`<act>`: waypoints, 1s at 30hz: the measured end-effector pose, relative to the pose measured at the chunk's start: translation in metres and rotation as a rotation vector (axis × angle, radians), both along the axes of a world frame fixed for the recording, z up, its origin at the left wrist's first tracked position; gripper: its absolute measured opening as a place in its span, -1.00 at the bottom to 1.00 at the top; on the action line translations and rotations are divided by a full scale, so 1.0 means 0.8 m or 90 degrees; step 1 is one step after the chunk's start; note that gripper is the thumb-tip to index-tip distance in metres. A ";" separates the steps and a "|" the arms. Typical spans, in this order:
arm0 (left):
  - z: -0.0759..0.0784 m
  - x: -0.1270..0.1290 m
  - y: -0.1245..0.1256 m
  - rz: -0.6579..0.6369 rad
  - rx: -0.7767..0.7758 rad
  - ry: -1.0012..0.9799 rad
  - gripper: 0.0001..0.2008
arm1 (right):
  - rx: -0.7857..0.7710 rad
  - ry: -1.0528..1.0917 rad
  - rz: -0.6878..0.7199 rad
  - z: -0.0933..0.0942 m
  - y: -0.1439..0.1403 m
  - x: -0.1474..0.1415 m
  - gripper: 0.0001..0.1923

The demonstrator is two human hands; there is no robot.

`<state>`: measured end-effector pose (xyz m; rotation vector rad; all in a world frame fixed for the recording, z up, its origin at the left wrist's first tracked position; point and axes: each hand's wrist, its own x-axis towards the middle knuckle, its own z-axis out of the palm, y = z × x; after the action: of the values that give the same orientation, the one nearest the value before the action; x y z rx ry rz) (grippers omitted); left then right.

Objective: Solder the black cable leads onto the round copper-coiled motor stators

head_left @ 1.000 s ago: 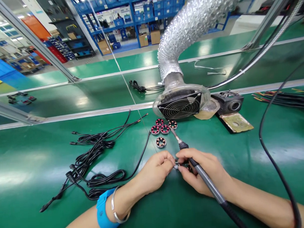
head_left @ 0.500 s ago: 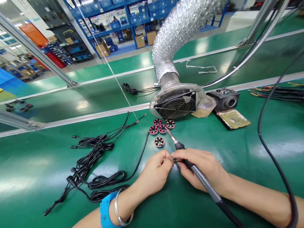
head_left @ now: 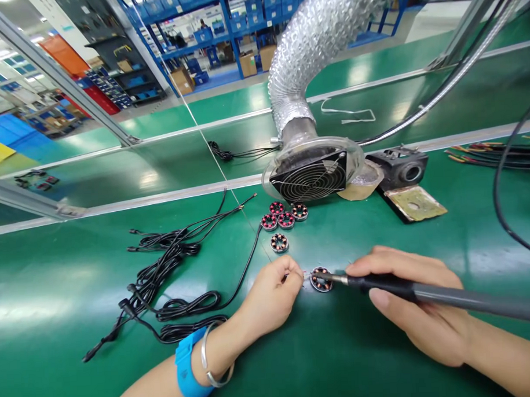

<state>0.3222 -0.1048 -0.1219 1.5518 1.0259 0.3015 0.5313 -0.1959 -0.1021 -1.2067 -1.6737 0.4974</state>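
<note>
Right hand (head_left: 421,309) grips soldering iron (head_left: 425,294), tip on stator (head_left: 320,280); left hand (head_left: 272,296) pinches wire beside stator; bare bench (head_left: 55,298) nearer the body.

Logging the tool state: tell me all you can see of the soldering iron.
The soldering iron is a slim pen type: dark grey handle, black collar, thin bare metal tip. It lies nearly level, pointing left, held pen-style in the right hand. Its tip rests on the small round coil part on the green bench. The left hand pinches something just beside it.
</note>
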 end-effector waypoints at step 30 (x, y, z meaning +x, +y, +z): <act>0.006 0.001 -0.001 -0.008 -0.008 0.016 -0.81 | -0.021 0.044 0.035 0.002 -0.001 -0.007 -0.81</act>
<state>0.3229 -0.1052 -0.1169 1.5532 1.0363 0.2664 0.5257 -0.1970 -0.1006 -1.1574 -1.6479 0.5965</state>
